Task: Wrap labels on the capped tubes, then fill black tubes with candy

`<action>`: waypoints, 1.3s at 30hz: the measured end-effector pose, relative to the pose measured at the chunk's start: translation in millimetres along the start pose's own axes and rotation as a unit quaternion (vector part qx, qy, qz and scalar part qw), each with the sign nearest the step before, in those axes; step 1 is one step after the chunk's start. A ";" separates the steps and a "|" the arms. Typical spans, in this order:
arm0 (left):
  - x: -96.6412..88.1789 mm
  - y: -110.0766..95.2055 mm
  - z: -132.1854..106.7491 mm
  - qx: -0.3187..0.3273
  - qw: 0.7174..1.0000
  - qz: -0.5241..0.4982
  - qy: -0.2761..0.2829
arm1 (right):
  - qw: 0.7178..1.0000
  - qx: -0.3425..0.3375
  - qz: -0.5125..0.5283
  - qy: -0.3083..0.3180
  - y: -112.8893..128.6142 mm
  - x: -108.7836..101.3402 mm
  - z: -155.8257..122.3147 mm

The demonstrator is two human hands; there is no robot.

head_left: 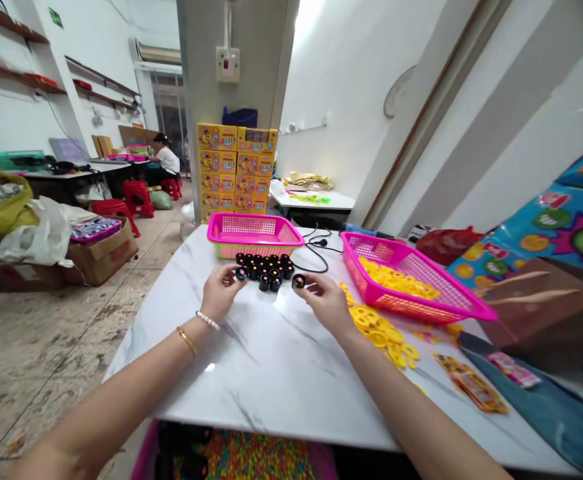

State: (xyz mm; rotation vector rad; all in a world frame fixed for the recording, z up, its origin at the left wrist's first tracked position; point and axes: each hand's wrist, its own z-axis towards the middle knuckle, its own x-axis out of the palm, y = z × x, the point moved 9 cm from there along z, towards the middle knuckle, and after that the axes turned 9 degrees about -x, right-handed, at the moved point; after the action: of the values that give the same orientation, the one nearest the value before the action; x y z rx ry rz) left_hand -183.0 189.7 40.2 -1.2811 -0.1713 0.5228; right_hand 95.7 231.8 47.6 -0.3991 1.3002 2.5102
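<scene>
My left hand (221, 290) pinches a small black cylinder (241, 273) with a coloured top, over the white marble table (271, 360). My right hand (325, 297) pinches another small black cylinder (298, 281) between thumb and fingers. Between and just beyond both hands stands a cluster of several black cylinders (266, 267). A heap of yellow plastic rings (378, 330) lies on the table to the right of my right hand.
A pink basket (411, 280) holding yellow rings sits at the right; another pink basket (254, 233) stacked on a green one stands behind the cylinders. Black cables (316, 250), yellow cartons (236, 170), printed packets (476, 387), a far seated person (164, 160).
</scene>
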 end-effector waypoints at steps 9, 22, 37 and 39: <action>10.0 -2.9 -23.5 0.022 0.996 0.045 0.069 | 0.999 0.025 -0.029 0.000 -29.4 0.3 -25.6; 27.9 2.3 -29.6 0.021 0.980 0.089 0.179 | 0.996 -0.004 -0.022 0.085 -9.2 23.8 -29.8; 73.4 -71.7 -153.2 0.095 0.740 0.012 0.665 | 0.991 -0.044 0.038 0.120 7.6 26.9 -33.4; 73.1 -71.4 -152.6 0.097 0.743 -0.010 0.662 | 0.991 -0.020 0.064 0.117 2.2 28.0 -34.0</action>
State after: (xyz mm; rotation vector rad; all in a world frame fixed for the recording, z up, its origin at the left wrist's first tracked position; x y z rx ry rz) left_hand -37.7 77.9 51.1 -1.1726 1.0471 -0.4747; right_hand 72.9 206.0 20.0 -0.6552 1.4016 2.6632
